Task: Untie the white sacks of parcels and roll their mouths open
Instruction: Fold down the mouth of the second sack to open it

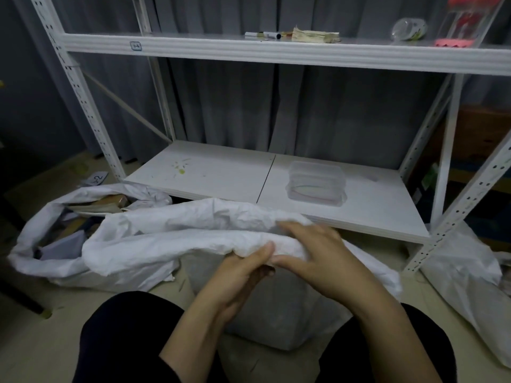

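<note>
A white woven sack stands on the floor between my knees, its mouth a thick rolled band running left across the view. My left hand grips the near edge of that band from below, thumb on top. My right hand lies over the band's right end, its fingers curled round the fabric. A second white sack sits at the left with its mouth rolled down and wide; parcels and cardboard show inside it.
A white metal shelf rack stands just behind the sacks; its low shelf holds a clear plastic box. Another white sack slumps against the rack's right post. A dark object sits on the floor at the left edge.
</note>
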